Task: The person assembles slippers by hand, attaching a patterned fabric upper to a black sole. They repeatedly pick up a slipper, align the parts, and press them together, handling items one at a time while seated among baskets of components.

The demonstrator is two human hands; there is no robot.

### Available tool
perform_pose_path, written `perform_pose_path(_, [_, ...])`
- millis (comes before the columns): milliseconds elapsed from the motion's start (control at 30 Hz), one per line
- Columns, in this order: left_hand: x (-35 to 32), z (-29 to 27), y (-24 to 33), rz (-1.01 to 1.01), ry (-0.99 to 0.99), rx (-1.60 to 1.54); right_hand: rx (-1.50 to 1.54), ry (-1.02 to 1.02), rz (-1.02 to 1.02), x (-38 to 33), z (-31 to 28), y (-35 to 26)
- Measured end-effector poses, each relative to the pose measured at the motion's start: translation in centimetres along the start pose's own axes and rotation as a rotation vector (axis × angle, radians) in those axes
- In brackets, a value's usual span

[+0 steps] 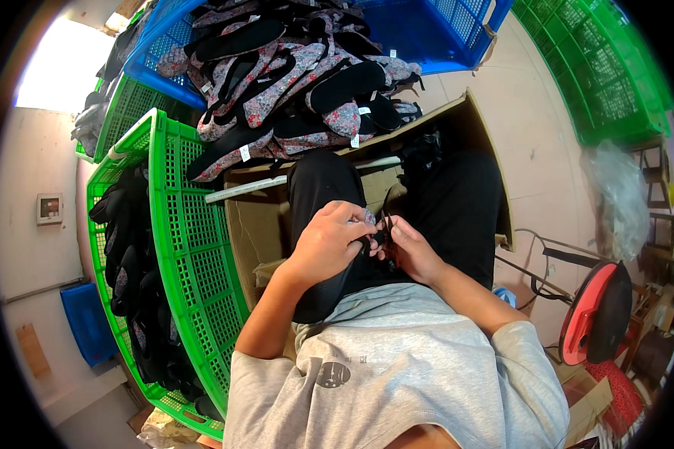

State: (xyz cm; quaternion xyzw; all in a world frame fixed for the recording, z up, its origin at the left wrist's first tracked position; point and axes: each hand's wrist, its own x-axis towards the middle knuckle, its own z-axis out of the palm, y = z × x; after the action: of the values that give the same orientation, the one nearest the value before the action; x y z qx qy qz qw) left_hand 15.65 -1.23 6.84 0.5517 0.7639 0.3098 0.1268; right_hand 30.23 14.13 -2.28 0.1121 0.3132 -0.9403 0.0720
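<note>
My left hand (328,243) grips a black-soled cloth shoe (329,288) that lies across my lap, its floral upper just showing by my fingers. My right hand (410,251) pinches a small dark tool, seemingly scissors (386,221), at the shoe's edge. Both hands meet over my black trousers (457,202). In front of my knees lies a heap of floral shoes with black soles (299,82).
A green mesh crate (195,247) at my left holds black shoes (131,262). A blue crate (442,30) sits behind the heap, another green crate (614,75) at the right. A cardboard box (258,224) stands under my legs. A red and black stool (595,314) is at right.
</note>
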Motion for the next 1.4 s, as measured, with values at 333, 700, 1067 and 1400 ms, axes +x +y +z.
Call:
perform_pose_path(333, [-0.2,2.4,0.2,-0.153,0.289,0.094,-0.231,0.040,-0.038,-1.2,0.1,-0.1])
perform_pose_path(700, [0.6,3.2,0.5,-0.224,0.391,0.130,-0.427,0.128,-0.175,-0.5,1.4,0.9])
perform_pose_path(1067, [0.6,3.7,0.4,-0.211,0.400,0.145,-0.416,0.147,-0.172,0.0,1.5,1.2])
perform_pose_path(1400, [0.6,3.9,0.6,-0.223,0.381,0.151,-0.368,0.162,-0.147,0.1,1.1,1.4])
